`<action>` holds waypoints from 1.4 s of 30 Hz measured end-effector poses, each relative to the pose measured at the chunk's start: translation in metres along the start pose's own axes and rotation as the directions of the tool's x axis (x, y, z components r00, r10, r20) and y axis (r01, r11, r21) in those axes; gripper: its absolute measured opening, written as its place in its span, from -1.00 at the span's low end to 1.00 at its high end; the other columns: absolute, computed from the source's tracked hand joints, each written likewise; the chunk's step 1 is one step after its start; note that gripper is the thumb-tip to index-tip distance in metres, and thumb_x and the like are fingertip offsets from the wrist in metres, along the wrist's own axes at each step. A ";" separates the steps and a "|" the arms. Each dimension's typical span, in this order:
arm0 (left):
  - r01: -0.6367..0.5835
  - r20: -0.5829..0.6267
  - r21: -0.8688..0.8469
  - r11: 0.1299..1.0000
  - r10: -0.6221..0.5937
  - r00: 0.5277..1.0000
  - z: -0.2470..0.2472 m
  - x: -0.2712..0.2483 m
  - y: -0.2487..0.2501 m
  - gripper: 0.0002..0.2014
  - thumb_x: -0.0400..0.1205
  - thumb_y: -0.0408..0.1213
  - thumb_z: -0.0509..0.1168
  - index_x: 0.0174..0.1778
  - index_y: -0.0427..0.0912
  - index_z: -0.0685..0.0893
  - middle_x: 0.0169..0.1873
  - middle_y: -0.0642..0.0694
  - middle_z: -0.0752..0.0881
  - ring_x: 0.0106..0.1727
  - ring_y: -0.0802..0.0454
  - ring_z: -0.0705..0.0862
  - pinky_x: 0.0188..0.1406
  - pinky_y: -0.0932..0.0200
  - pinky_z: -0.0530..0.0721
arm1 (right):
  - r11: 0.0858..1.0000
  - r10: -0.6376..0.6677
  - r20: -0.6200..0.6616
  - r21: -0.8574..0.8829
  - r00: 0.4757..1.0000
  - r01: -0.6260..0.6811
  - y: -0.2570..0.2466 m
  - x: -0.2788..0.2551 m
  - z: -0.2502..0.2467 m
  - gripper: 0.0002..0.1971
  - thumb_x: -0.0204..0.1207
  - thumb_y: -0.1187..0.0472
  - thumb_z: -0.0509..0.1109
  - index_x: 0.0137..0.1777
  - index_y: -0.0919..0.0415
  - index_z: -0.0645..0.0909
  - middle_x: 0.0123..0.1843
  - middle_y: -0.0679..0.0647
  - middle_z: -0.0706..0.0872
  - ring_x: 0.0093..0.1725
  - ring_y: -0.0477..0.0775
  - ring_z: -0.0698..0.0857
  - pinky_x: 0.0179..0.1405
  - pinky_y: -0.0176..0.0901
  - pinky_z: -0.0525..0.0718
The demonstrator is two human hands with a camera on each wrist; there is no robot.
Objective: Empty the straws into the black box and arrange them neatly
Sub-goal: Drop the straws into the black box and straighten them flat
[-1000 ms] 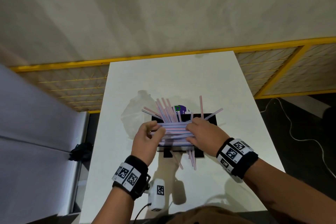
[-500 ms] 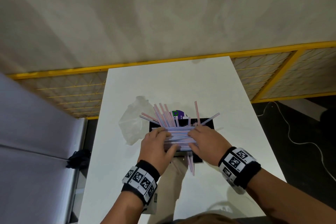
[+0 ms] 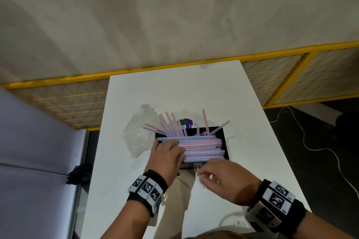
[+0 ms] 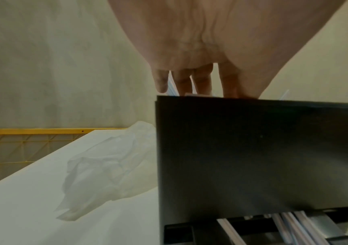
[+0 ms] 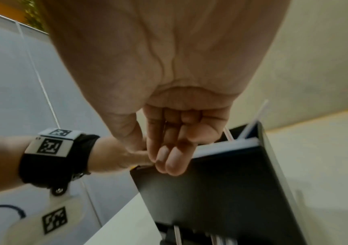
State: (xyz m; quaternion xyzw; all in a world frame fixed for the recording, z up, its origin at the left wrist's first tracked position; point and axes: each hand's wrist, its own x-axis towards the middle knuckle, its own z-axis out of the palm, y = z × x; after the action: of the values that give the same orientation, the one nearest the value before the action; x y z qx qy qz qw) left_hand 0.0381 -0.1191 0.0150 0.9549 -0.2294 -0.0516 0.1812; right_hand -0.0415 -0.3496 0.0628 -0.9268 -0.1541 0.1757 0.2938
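Note:
On the white table [image 3: 174, 93] stands the black box [image 3: 226, 141], filled with pink and blue striped straws [image 3: 202, 147] lying crosswise in a level stack. More straws [image 3: 171, 124] lean out over its back rim. My left hand [image 3: 167, 153] rests flat on the stack's left end, its fingers [image 4: 202, 79] straight over the box wall [image 4: 252, 157]. My right hand [image 3: 215, 177] hovers at the box's front, over loose straws [image 3: 200, 172] that poke out there. Its fingers [image 5: 168, 159] are curled with the thumb against them. Whether a straw sits between them is hidden.
An empty clear plastic bag [image 3: 138, 137] lies crumpled left of the box. A purple label [image 3: 185, 123] shows behind the leaning straws. A yellow mesh fence [image 3: 58, 103] runs behind the table, and a cable [image 3: 310, 147] trails on the dark floor at the right.
My right hand left the straw stack and drew back to the box's front, over the loose straws. My left hand slid onto the stack's left end.

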 end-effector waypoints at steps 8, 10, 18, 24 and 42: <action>-0.099 0.091 -0.041 0.994 0.102 0.991 -0.006 0.006 0.004 -0.36 0.64 0.36 0.15 0.59 0.13 0.38 0.54 0.10 0.49 0.61 0.09 0.36 0.79 -0.14 -0.08 | 0.833 0.507 0.291 0.074 0.811 -0.548 0.060 -0.001 0.054 -0.70 0.60 -0.13 0.32 -0.02 0.06 0.75 -0.08 -0.05 0.79 -0.12 0.00 0.71 0.03 -0.12 0.69; -0.096 0.142 -0.047 0.994 0.102 0.985 -0.004 0.011 0.003 -0.29 0.64 0.35 0.19 0.66 0.10 0.31 0.61 0.07 0.43 0.66 0.07 0.30 0.78 -0.12 -0.10 | 0.614 0.603 0.357 0.364 0.714 -0.700 0.069 0.003 0.069 -0.84 0.59 0.05 0.38 -0.01 0.14 0.65 -0.28 0.05 0.69 -0.39 0.05 0.59 -0.30 -0.13 0.58; -0.059 0.238 -0.039 0.997 0.067 0.969 0.014 0.013 -0.003 -0.24 0.69 0.39 0.00 0.77 0.08 0.17 0.74 0.06 0.27 0.75 0.03 0.15 0.78 -0.07 -0.13 | 0.118 0.586 0.491 0.735 0.644 -0.668 0.071 0.015 0.097 -0.65 0.64 0.18 0.37 0.42 0.06 0.57 -0.25 0.12 0.75 -0.42 0.05 0.63 -0.49 -0.22 0.29; -0.050 0.256 -0.059 0.997 0.063 0.965 0.019 0.016 -0.004 -0.25 0.71 0.37 0.02 0.77 0.07 0.16 0.74 0.05 0.25 0.75 0.03 0.14 0.77 -0.06 -0.14 | -0.213 0.502 0.566 0.813 0.653 -0.541 0.064 0.029 0.110 -0.79 0.61 0.17 0.48 0.19 0.11 0.62 -0.23 0.11 0.68 -0.38 0.02 0.56 -0.41 -0.19 0.31; -0.065 0.250 -0.080 0.995 0.083 0.965 0.021 0.019 -0.007 -0.26 0.71 0.37 0.03 0.74 0.04 0.23 0.70 0.02 0.32 0.72 -0.01 0.23 0.77 -0.18 0.01 | -0.357 0.486 0.588 0.809 0.646 -0.467 0.058 0.061 0.146 -0.74 0.65 -0.02 0.43 -0.17 0.07 0.50 -0.41 0.01 0.47 -0.49 -0.03 0.43 -0.51 -0.22 0.36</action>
State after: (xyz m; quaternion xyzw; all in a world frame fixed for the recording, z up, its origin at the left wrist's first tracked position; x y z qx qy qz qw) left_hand 0.0547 -0.1286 -0.0071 0.9243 -0.2840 -0.1742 0.1864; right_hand -0.0368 -0.2998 -0.0980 -0.3834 0.4286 0.3262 0.7502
